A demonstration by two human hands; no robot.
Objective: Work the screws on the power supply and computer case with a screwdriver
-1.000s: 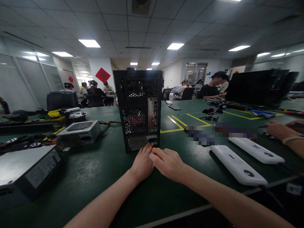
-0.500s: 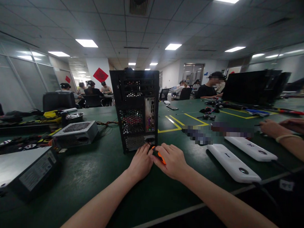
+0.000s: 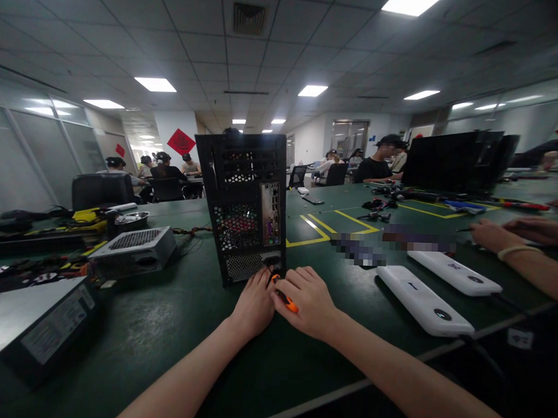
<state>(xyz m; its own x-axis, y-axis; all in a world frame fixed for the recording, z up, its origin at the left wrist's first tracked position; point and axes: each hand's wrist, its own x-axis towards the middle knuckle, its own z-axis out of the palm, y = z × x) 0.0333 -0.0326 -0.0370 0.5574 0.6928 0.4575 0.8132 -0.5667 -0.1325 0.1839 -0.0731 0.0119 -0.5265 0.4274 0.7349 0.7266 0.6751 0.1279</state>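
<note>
A black computer case (image 3: 212, 231) stands upright on the green table, its back panel with ports and vents turned to me. My right hand (image 3: 306, 298) is closed around a screwdriver (image 3: 288, 304) with an orange and black handle, pointed at the lower right corner of the back panel. My left hand (image 3: 255, 299) lies against that same corner, right beside the tool's front end. Its fingers are drawn together towards the case; their tips and whatever they pinch are hidden. Just above them is the power socket (image 3: 272, 262) of the built-in supply.
Two loose power supplies, a grey one (image 3: 133, 249) and a larger one (image 3: 32, 322), sit to the left near a metal bowl (image 3: 132, 219). White power banks (image 3: 425, 299) lie right. A co-worker's hands (image 3: 498, 235) work at far right, before a black monitor (image 3: 450, 160).
The screwdriver handle has tilted a little in my right hand, its rear end now lower. My left hand stays at the case's corner. The whole view has shifted slightly.
</note>
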